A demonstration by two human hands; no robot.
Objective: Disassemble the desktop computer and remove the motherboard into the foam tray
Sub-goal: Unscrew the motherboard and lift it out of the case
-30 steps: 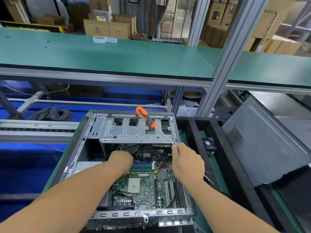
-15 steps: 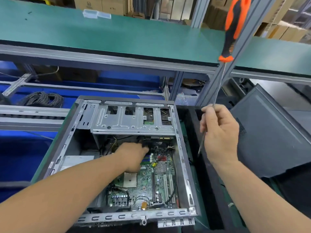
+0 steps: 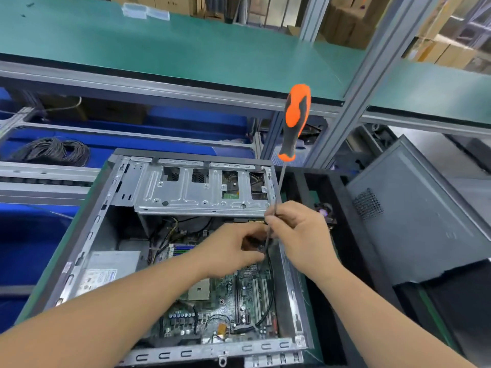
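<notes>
The right hand (image 3: 297, 235) grips the screwdriver (image 3: 295, 120) by its shaft. The left hand (image 3: 233, 248) is curled at the hidden tip, over the motherboard (image 3: 225, 301); I cannot tell what it pinches.

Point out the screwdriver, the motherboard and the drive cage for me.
screwdriver (image 3: 297, 112): head view, on the orange handle.
motherboard (image 3: 228, 293): head view, on bare board beside the expansion slots.
drive cage (image 3: 186, 192): head view, on its flat metal top.
</notes>
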